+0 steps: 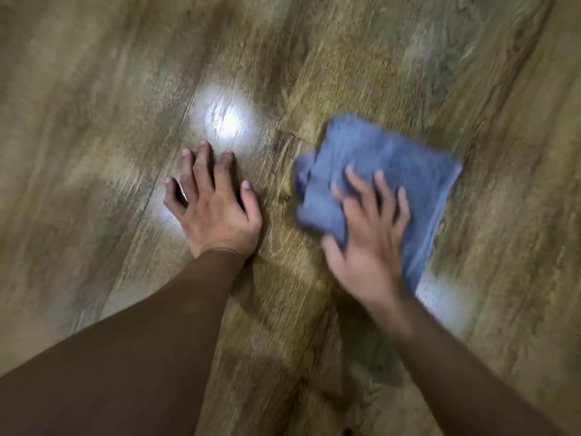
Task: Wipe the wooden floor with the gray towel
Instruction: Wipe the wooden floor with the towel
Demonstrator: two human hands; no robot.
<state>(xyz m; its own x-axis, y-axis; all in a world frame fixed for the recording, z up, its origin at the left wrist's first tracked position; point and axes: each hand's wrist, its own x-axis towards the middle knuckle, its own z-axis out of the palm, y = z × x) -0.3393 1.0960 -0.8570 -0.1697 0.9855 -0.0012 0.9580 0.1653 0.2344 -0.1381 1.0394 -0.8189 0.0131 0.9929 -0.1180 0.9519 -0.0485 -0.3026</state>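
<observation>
- The gray towel (386, 171) lies folded on the wooden floor (314, 58), roughly square, with its left edge bunched into soft folds; it reads blue-gray in this light.
- The towel's near part is covered by the right hand (367, 234), so the shape of that edge cannot be made out.
- The right hand lies flat on top of the towel, fingers spread and pointing away from the person, palm pressing the cloth down rather than clutching it; the thumb sits at the towel's lower-left corner and may be curled slightly around that edge, though blur makes this hard to settle.
- Both the towel and the hand on it are smeared by motion blur, and the towel's outline is soft all round.
- Just left of the towel, apart from it, the left hand (217, 206) rests open on the bare boards, fingers splayed, holding nothing.
- Beyond the left hand's fingertips, up and left of the towel, a bright glare patch (224, 118) whitens the wood grain.
- A second pale reflection (440, 297) shows at the towel's near right corner.
- Both forearms run out of the frame's lower edge, cut off there.
- The boards run diagonally, with a plank seam passing under the left hand's fingers.
</observation>
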